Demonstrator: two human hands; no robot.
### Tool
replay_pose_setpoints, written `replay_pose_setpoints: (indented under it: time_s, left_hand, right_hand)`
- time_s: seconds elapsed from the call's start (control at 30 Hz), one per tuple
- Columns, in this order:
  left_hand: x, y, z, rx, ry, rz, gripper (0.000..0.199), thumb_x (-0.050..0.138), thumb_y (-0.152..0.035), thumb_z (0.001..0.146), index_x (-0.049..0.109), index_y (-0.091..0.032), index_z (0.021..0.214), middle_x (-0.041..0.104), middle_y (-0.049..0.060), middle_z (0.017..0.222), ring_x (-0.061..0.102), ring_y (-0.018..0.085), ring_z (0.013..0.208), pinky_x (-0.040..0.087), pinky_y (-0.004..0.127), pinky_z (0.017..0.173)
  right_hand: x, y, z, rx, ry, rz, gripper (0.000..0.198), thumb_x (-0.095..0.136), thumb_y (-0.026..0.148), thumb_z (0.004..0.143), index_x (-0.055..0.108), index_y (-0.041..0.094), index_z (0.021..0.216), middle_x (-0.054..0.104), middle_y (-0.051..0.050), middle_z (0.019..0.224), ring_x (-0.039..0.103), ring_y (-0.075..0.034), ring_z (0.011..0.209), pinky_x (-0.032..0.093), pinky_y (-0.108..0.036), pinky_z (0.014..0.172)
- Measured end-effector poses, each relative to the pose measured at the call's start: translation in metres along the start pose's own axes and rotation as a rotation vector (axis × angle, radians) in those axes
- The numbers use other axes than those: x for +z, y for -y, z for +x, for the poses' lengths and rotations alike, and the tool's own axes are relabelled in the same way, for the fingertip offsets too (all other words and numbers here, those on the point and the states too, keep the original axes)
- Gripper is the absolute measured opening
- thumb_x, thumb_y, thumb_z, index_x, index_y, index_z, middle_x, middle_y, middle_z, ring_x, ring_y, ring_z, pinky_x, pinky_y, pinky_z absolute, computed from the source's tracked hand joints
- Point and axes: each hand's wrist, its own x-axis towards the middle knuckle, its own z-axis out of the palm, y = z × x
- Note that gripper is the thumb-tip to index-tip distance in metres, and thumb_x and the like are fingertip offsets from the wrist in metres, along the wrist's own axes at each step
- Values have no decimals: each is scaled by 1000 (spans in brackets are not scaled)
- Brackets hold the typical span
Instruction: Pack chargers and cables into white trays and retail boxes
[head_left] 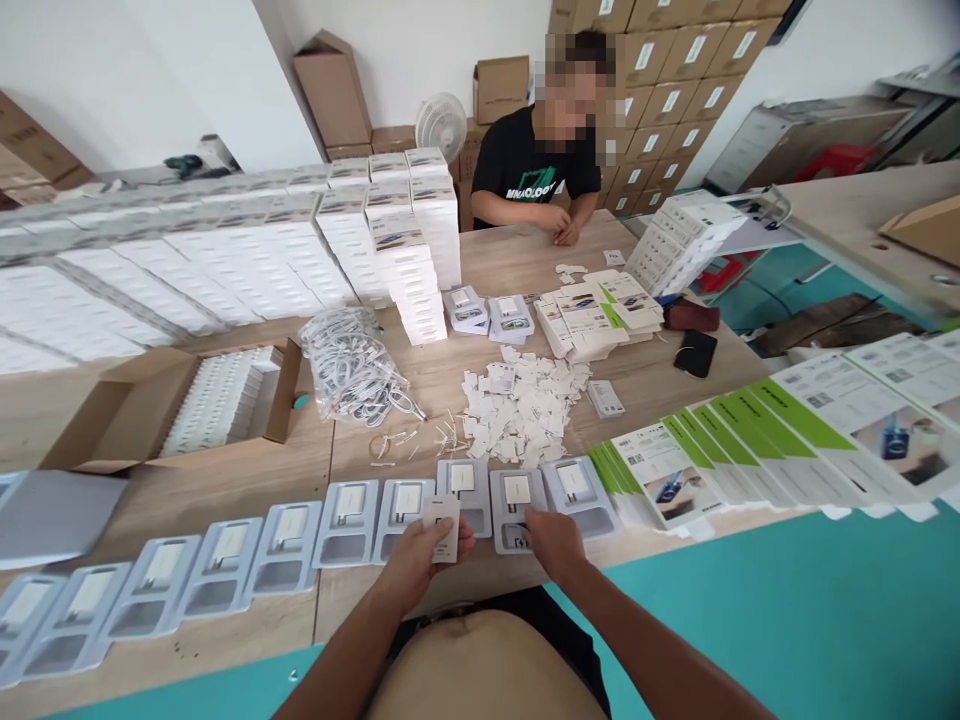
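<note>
My left hand (421, 556) is closed around a small stack of white printed cards (442, 520), the thumb lying across the top one. My right hand (555, 543) reaches into a pale plastic tray (498, 498), fingers pinched at the edge of a card (517, 541) with a black mark, in the tray's lower compartment. A white charger plug (517, 488) sits in that tray's upper compartment. To the right stands another tray (600, 521) with a plug. Several similar trays (347, 545) run leftward in a row, each with a plug and a bare lower compartment.
Beyond the trays lie loose white cards (525, 405), bagged cables (352, 365) and an open carton (281, 400) of white plugs. Green-and-white box sleeves (720, 440) line the right edge. White boxes (255, 260) are stacked at the back. A co-worker (525, 170) sits across the table.
</note>
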Motion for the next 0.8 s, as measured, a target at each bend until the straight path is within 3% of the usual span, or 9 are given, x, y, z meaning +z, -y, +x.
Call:
replay_pose_setpoints:
  time_s: [0.13,0.23,0.37,0.43,0.53,0.63,0.73,0.8]
  left_hand:
    - [-17,-3,2,8,9,-6,35,76,-38,72,68,-13,94,74,14,94,71,23,83,57,32,70]
    - [-21,-2,4,4,39,-16,37,79,-36,69,67,-13,95,74,12,88,70,23,81,56,32,67]
    - [-21,-1,4,17,124,-21,37,80,-34,66,68,-13,94,72,10,82,68,22,73,54,31,62]
    - [-21,-1,4,22,143,-19,35,79,-34,67,68,-14,93,72,9,81,67,20,70,53,31,62]
    - [-22,-3,4,15,142,-1,32,77,-34,68,67,-15,92,72,8,81,67,19,70,53,31,64]
    - [-20,-5,1,9,194,34,32,78,-32,66,68,-14,91,71,8,76,66,19,66,53,31,61]
    - [-15,-5,-1,15,246,63,32,76,-33,68,69,-14,93,72,9,78,67,20,68,53,31,63]
    - [-15,-5,-2,19,239,84,34,75,-35,70,69,-15,96,73,10,85,67,21,72,54,33,65]
  right_hand:
    - [-9,11,-5,26,-51,-11,24,67,14,75,60,19,97,69,-10,95,66,-27,88,42,-33,74]
    - [-18,32,-13,32,-81,55,13,63,29,82,60,20,92,69,-4,85,65,-21,78,43,-29,67]
    - [-22,72,-26,-44,-41,582,33,50,50,88,62,20,86,66,-1,72,62,-16,65,44,-24,56]
    - [-22,85,-31,-51,-75,796,33,57,51,83,64,19,82,66,-2,71,60,-17,64,45,-26,57]
    - [-22,90,-37,-26,-143,872,28,65,46,78,65,19,82,67,-2,75,60,-17,69,47,-28,65]
    - [-22,90,-42,-64,-76,1002,30,72,43,71,65,19,87,68,-2,77,62,-18,72,49,-30,70]
    - [-21,97,-43,-95,-9,1133,26,71,42,72,61,19,77,65,0,66,61,-17,64,49,-29,65]
    - [-21,102,-41,-43,-45,1210,26,68,43,75,57,20,72,62,2,62,59,-16,59,48,-28,60]
